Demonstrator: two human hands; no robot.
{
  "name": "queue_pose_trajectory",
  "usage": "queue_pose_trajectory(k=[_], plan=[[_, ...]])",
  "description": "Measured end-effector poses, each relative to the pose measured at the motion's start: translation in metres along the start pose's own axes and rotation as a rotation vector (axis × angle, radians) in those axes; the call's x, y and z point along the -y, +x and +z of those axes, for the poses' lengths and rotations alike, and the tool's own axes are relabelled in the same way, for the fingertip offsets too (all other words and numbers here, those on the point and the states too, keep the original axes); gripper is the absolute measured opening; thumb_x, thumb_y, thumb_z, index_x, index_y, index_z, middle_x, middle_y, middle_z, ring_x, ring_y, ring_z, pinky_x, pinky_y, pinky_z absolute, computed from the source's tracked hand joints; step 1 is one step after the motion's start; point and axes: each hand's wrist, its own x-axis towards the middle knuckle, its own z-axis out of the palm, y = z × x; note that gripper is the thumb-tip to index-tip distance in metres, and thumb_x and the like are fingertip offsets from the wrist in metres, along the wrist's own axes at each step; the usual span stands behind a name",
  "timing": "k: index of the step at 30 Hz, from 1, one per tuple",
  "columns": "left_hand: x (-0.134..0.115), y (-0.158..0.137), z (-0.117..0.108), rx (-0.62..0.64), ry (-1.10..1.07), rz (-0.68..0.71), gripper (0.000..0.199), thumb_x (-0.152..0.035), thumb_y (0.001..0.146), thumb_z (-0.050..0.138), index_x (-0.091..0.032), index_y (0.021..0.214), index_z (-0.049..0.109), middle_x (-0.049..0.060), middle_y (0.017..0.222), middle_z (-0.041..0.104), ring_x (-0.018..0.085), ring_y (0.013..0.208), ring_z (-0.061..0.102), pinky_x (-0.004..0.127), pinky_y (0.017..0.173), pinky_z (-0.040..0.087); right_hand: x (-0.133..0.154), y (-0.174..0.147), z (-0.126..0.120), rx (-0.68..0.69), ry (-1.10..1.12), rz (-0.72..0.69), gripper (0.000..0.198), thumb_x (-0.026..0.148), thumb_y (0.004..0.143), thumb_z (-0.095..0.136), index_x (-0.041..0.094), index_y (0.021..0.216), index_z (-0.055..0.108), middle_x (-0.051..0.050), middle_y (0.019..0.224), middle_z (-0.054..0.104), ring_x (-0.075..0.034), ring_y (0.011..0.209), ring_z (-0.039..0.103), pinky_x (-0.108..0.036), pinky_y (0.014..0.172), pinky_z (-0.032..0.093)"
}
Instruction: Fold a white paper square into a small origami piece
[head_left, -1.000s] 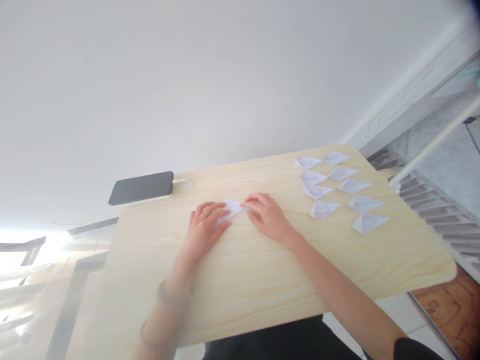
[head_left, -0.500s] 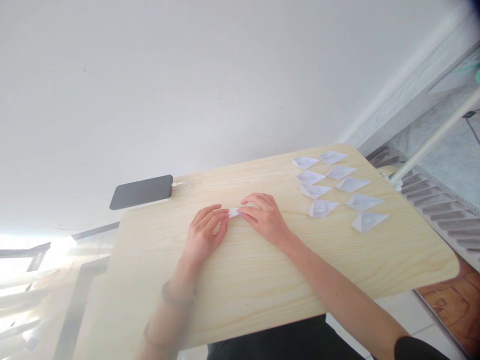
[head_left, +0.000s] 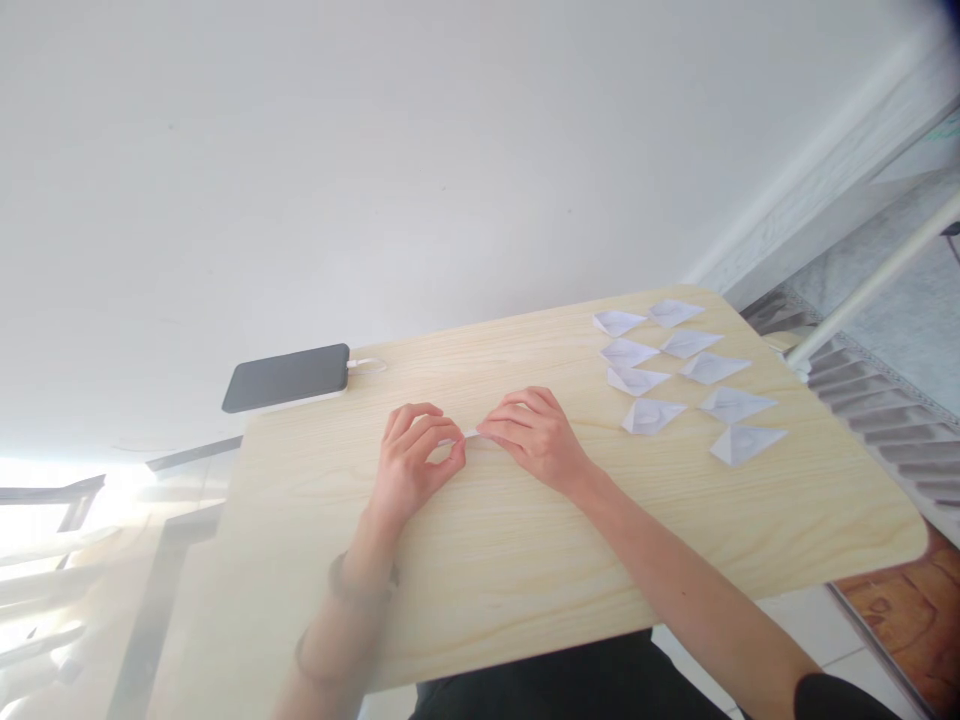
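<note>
Between my two hands is a small piece of folded white paper (head_left: 471, 434), seen nearly edge-on as a thin strip. My left hand (head_left: 416, 455) pinches its left end between thumb and forefinger. At the other end, my right hand (head_left: 536, 435) holds it with the fingertips pressed together. Most of the paper is hidden by the fingers. To the right, several folded white paper boats (head_left: 652, 416) lie in two rough columns on the light wooden table (head_left: 517, 560).
A dark power bank or phone (head_left: 289, 376) with a white cable (head_left: 367, 363) lies at the table's back left edge. A white wall (head_left: 420, 200) rises behind the table. On the right stands a white pole (head_left: 870, 285) beside grey pleated fabric (head_left: 877, 400).
The folded paper has turned from showing a small face to showing a thin edge. My left fingers have curled into a tighter pinch, and the right fingers have drawn closer together.
</note>
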Motion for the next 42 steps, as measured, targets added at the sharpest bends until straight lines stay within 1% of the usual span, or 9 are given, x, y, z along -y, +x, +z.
queue_pose_trajectory(k=[10,17,20,25,29,32,38,40,42], plan=[[0.007,-0.004,-0.009,-0.029,-0.024,-0.036,0.014,-0.013,0.075,0.058,-0.023,0.083,0.063,0.000,0.080,0.068,0.020,0.091,0.056,0.038,0.078,0.047,-0.008,-0.001,-0.008,-0.016,0.030,0.006,0.017,0.026,0.086,0.050,0.029,0.090,0.067,0.003,0.088,0.069,-0.016,0.093,0.052,-0.035,0.086,0.036],[0.020,-0.008,-0.020,-0.168,-0.015,-0.055,0.017,-0.007,0.072,0.060,-0.021,0.081,0.065,0.001,0.077,0.069,0.018,0.081,0.058,0.034,0.071,0.051,-0.024,-0.004,-0.017,-0.103,-0.012,0.013,0.015,0.023,0.084,0.053,0.026,0.086,0.068,0.002,0.086,0.069,-0.016,0.088,0.053,-0.033,0.081,0.040],[0.019,-0.007,-0.020,-0.125,-0.069,-0.026,0.019,-0.008,0.072,0.059,-0.020,0.084,0.066,0.002,0.078,0.069,0.018,0.080,0.058,0.034,0.070,0.051,-0.025,-0.003,-0.015,-0.138,-0.023,-0.031,0.014,0.021,0.083,0.055,0.024,0.086,0.068,0.001,0.085,0.069,-0.016,0.086,0.053,-0.032,0.079,0.040],[0.007,-0.003,-0.011,0.010,-0.144,0.003,0.025,-0.012,0.072,0.061,-0.019,0.096,0.064,0.005,0.094,0.068,0.020,0.089,0.057,0.037,0.078,0.050,-0.014,-0.001,-0.007,-0.110,-0.006,-0.087,0.014,0.020,0.082,0.056,0.024,0.089,0.067,0.000,0.085,0.068,-0.016,0.085,0.053,-0.032,0.077,0.040],[0.006,-0.003,-0.004,-0.028,-0.107,0.042,0.020,-0.011,0.073,0.060,-0.021,0.090,0.065,0.002,0.084,0.069,0.018,0.083,0.059,0.034,0.074,0.051,-0.009,0.000,-0.005,-0.089,0.005,-0.088,0.013,0.020,0.083,0.055,0.023,0.088,0.067,0.001,0.084,0.068,-0.016,0.085,0.053,-0.032,0.077,0.040],[0.011,-0.005,-0.006,-0.046,-0.090,0.036,0.023,-0.008,0.073,0.060,-0.021,0.091,0.066,0.001,0.083,0.070,0.016,0.082,0.060,0.031,0.073,0.051,-0.012,-0.001,-0.007,-0.094,-0.006,-0.077,0.012,0.020,0.083,0.056,0.023,0.086,0.067,0.001,0.083,0.068,-0.016,0.085,0.053,-0.032,0.077,0.040],[0.022,-0.007,-0.018,-0.112,-0.054,-0.121,0.017,-0.011,0.075,0.056,-0.021,0.083,0.069,0.002,0.079,0.068,0.016,0.079,0.061,0.030,0.074,0.050,-0.024,-0.003,-0.015,-0.204,-0.058,-0.048,0.013,0.018,0.081,0.058,0.024,0.086,0.067,0.001,0.082,0.069,-0.016,0.081,0.052,-0.032,0.074,0.041],[0.020,-0.006,-0.018,-0.051,-0.124,-0.207,0.016,-0.016,0.078,0.054,-0.020,0.084,0.069,0.003,0.083,0.068,0.016,0.081,0.061,0.029,0.075,0.049,-0.022,-0.003,-0.015,-0.202,-0.053,-0.062,0.014,0.018,0.081,0.058,0.025,0.089,0.067,0.000,0.084,0.069,-0.016,0.081,0.052,-0.032,0.073,0.042],[0.015,-0.005,-0.015,0.074,-0.229,-0.318,0.021,-0.024,0.083,0.049,-0.020,0.090,0.068,0.005,0.090,0.067,0.017,0.084,0.060,0.028,0.076,0.047,-0.018,-0.002,-0.012,-0.175,-0.033,-0.088,0.017,0.017,0.081,0.056,0.025,0.092,0.066,0.000,0.088,0.068,-0.016,0.082,0.053,-0.032,0.074,0.042]])
